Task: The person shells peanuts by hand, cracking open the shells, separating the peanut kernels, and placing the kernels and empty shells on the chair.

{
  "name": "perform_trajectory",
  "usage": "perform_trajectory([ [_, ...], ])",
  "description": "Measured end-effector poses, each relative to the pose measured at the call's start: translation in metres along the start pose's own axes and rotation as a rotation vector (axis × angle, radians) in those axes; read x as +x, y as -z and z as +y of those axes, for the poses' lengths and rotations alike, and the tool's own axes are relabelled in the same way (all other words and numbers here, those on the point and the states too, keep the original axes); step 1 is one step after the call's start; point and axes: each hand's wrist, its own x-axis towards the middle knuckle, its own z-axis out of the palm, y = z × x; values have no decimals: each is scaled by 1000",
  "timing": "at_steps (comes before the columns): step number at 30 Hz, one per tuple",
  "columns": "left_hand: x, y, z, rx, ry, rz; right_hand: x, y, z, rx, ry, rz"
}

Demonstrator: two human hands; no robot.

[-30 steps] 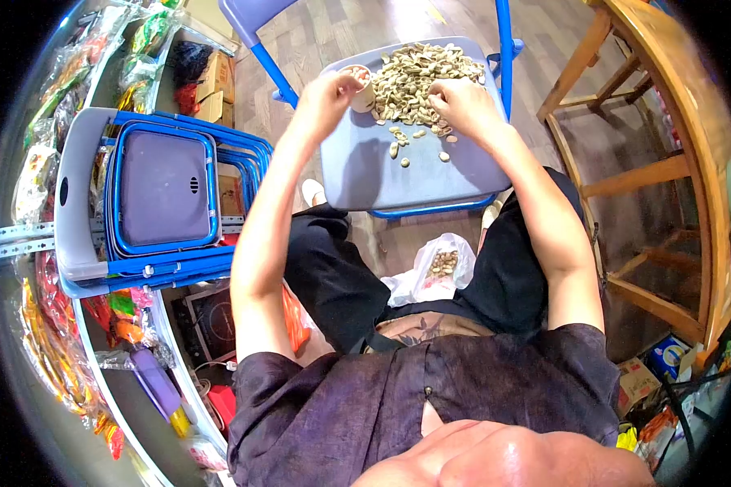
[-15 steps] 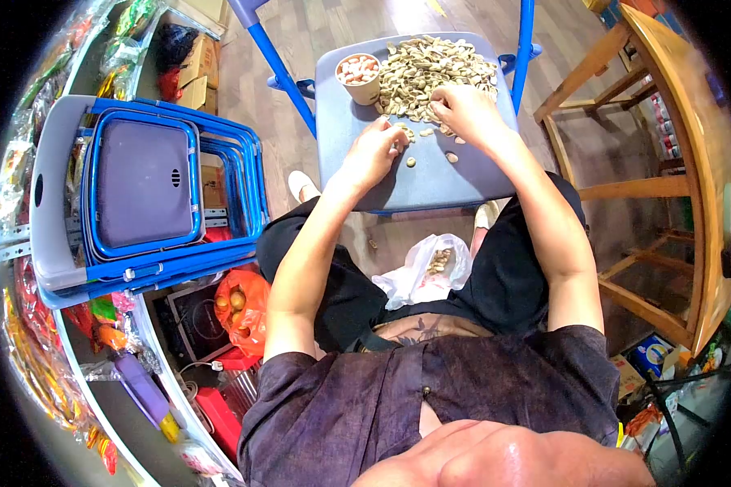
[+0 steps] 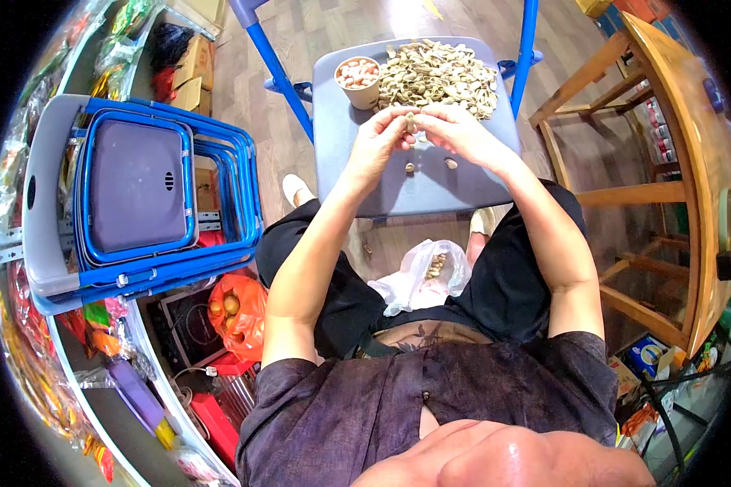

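Above the seat (image 3: 418,191), left fingers (image 3: 395,128) and right fingers (image 3: 435,122) apparently pinch a nut (image 3: 411,123).

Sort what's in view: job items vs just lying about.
Job: left hand, right hand, peanut at their fingertips, peanut pile, cup of kernels, chair beneath pile and cup; white bag, probably.

Lying about: folded chairs, orange bag, wooden furniture.

Blue-grey, tan and pink

Upper centre, the seat (image 3: 430,191) is blue-grey, the heap of nuts (image 3: 443,77) tan, the cup (image 3: 361,97) cream, its kernels (image 3: 357,73) pink and white. Left, folded chairs (image 3: 50,219) pair purple-grey panels (image 3: 134,183) with blue tubing (image 3: 154,276). Lower centre, the shirt (image 3: 349,406) is mottled dark purple.
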Motion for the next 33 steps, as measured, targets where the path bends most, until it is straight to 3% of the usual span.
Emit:
perform_trajectory([
  [3,1,1,-10,133,-86,-33,-1,-6,7,24,165,47],
  [6,1,-3,-16,270,-153,-2,-5,-3,8,-5,108,0],
  [14,0,-6,-13,249,-155,6,-11,-4,8,93,-56,5],
  [21,1,0,-17,190,-99,-75,-12,-9,5,83,-31,-18],
  [33,-3,2,-14,270,-105,-80,-1,-11,21,-180,266,150],
])
